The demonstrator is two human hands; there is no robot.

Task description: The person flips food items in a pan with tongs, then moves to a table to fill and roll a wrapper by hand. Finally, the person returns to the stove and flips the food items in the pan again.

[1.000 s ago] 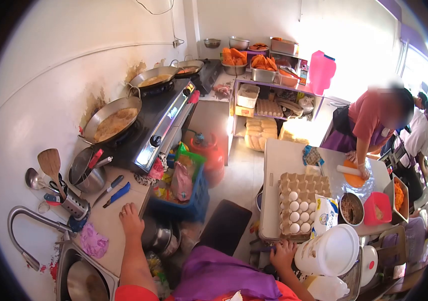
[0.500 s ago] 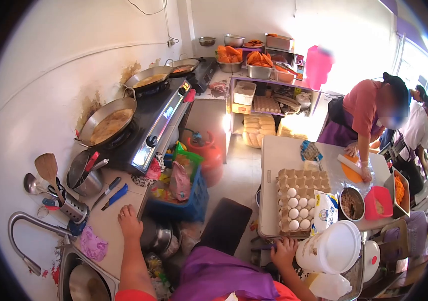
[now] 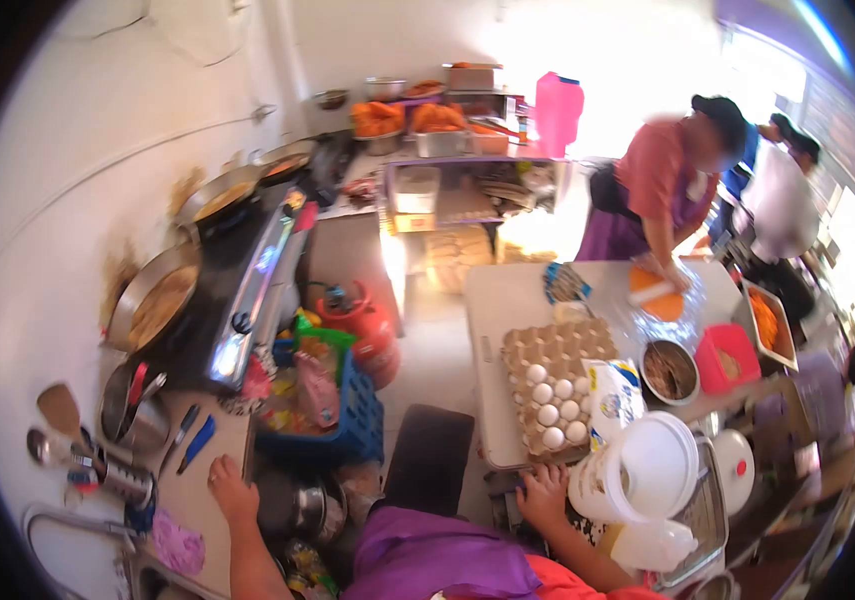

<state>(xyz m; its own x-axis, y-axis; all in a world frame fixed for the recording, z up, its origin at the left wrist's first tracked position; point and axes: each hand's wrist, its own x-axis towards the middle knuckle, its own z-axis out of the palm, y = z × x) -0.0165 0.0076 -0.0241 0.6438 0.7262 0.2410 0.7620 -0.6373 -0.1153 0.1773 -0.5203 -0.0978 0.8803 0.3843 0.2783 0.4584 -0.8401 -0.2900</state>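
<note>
My left hand (image 3: 234, 488) rests on the edge of the counter (image 3: 209, 530), holding nothing, its fingers laid out. Closest to it are a knife with a blue handle (image 3: 197, 443), a dark-handled knife (image 3: 180, 438) and a crumpled pink plastic bag (image 3: 178, 541). On the other side, my right hand (image 3: 545, 492) lies with fingers spread at the near edge of the white table, beside a white bucket (image 3: 597, 487). What lies under its palm is hidden. Just beyond it stands an egg tray (image 3: 557, 345) with several white eggs (image 3: 553, 413).
Pans of oil (image 3: 154, 305) sit on the black stove (image 3: 217, 290) at left. A blue crate (image 3: 347, 420) and an orange gas cylinder (image 3: 367, 335) stand on the floor. Across the white table (image 3: 497, 300), a co-worker (image 3: 647, 180) presses a white roller (image 3: 650, 293) on orange dough.
The view has swung to the right, so everything sits further left in the picture. Both my hands stay at their places. The co-worker leans over the dough with hands closer together.
</note>
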